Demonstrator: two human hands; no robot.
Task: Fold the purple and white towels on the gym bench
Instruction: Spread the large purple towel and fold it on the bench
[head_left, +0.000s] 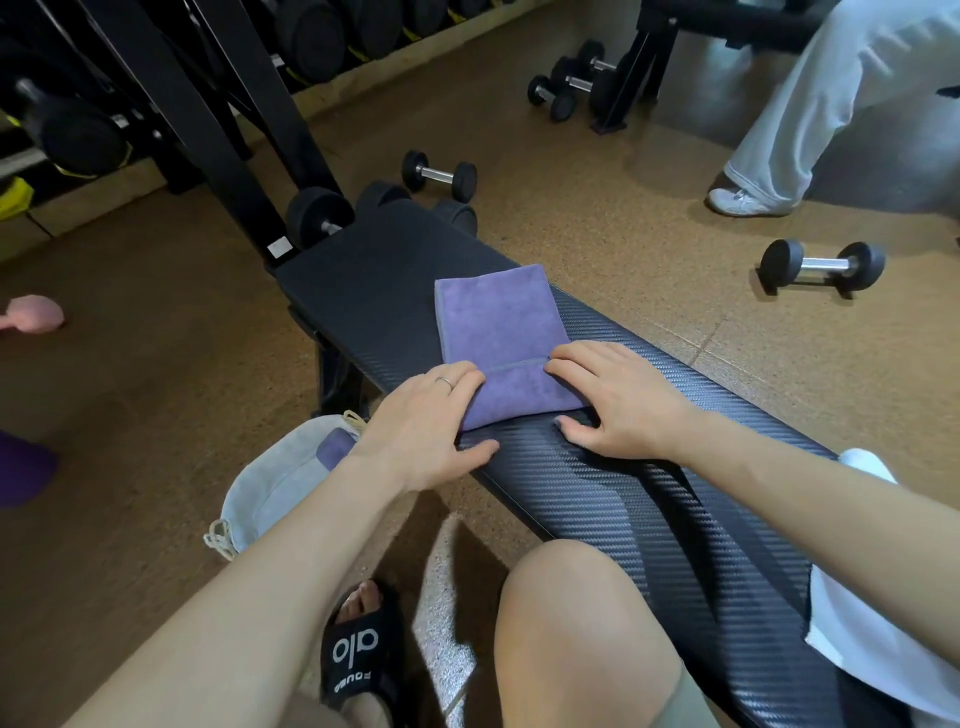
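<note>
Black slide sandal (358, 654): "alo" in white on strap, smaller txt below unreadable.

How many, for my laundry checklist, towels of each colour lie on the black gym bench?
Purple folded cloth towel: 1
White cloth towel, at the near end of the black padded gym bench and partly cut off by the frame: 1
Total: 2
</note>
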